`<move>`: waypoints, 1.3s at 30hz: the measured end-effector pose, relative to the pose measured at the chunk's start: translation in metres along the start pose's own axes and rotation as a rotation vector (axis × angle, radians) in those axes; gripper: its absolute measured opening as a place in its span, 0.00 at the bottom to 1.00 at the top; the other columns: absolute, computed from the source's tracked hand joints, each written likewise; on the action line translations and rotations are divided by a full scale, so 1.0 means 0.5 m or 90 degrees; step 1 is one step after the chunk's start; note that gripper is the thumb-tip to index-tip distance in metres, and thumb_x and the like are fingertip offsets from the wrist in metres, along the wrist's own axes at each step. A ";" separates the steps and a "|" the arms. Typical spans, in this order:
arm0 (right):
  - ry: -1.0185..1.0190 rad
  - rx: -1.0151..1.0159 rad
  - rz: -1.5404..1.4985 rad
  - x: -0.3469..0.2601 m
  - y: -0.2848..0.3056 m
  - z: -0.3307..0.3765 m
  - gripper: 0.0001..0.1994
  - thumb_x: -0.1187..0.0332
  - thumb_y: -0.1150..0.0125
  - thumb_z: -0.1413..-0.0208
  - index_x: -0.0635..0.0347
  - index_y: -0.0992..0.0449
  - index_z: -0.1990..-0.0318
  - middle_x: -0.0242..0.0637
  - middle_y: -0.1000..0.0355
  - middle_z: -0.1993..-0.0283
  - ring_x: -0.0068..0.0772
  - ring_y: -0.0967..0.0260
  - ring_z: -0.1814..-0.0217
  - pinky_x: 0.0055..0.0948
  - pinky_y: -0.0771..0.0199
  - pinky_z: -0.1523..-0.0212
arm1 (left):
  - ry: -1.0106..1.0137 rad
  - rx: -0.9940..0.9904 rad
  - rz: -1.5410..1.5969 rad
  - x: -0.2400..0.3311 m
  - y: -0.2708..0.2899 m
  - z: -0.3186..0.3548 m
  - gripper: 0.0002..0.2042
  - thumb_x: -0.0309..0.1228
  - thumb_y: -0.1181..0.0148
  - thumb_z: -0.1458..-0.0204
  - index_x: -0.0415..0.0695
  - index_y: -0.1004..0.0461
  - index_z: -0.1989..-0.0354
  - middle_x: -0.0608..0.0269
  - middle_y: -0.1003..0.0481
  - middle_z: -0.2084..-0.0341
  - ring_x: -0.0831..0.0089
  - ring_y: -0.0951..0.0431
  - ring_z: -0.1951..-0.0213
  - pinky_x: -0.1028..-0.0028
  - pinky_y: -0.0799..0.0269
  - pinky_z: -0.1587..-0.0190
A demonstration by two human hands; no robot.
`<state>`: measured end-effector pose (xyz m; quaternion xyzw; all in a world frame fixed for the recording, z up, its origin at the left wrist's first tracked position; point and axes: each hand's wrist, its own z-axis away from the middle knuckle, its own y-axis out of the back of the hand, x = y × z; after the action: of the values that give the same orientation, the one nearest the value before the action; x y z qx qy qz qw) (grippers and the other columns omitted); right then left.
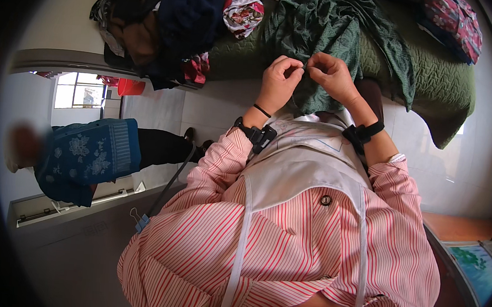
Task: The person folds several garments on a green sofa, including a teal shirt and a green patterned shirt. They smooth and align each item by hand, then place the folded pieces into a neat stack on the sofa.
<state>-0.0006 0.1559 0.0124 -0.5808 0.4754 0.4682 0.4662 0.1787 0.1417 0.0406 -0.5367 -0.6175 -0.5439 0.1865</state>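
Observation:
A dark green patterned garment (329, 22) spreads over the bed's edge and hangs down towards my lap. My left hand (280, 84) is closed in a pinch above its left side. Close by, my right hand (334, 78) also pinches, thumb against forefinger, over the same cloth. The two sets of fingertips nearly meet. Something tiny and dark may be between them, too small to name. Both wrists wear black straps, and a pale apron (307, 172) covers my lap.
A green quilted cover (445, 82) drapes the bed. Heaped clothes (146, 27) lie at its left end, a folded floral bundle (452, 22) at the far right. Another person in a blue top (89, 154) stands at left, near a doorway with a red bucket (131, 87).

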 end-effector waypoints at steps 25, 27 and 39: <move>0.011 -0.011 -0.007 0.009 -0.009 0.013 0.07 0.82 0.46 0.49 0.61 0.28 0.64 0.23 0.33 0.68 0.13 0.38 0.64 0.16 0.35 0.63 | 0.327 -0.132 0.305 -0.027 0.002 0.004 0.04 0.24 0.43 0.44 0.38 0.24 0.64 0.70 0.26 0.75 0.83 0.30 0.75 0.82 0.33 0.70; 0.010 -0.018 0.003 0.010 -0.004 0.020 0.07 0.82 0.46 0.49 0.61 0.28 0.64 0.23 0.33 0.68 0.13 0.38 0.64 0.16 0.36 0.64 | 0.335 -0.150 0.272 -0.019 -0.001 0.002 0.03 0.24 0.43 0.45 0.38 0.24 0.65 0.70 0.26 0.75 0.84 0.30 0.75 0.82 0.33 0.71; -0.134 0.032 -0.146 0.009 0.013 0.012 0.02 0.76 0.42 0.45 0.62 0.27 0.65 0.24 0.31 0.72 0.14 0.38 0.73 0.17 0.39 0.73 | -0.096 0.008 -0.197 0.021 -0.035 -0.004 0.04 0.22 0.39 0.54 0.41 0.29 0.72 0.57 0.27 0.74 0.56 0.24 0.73 0.63 0.27 0.72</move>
<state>-0.0070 0.1606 0.0064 -0.5671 0.3660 0.4579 0.5786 0.1590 0.1479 0.0415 -0.4733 -0.7082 -0.5208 0.0569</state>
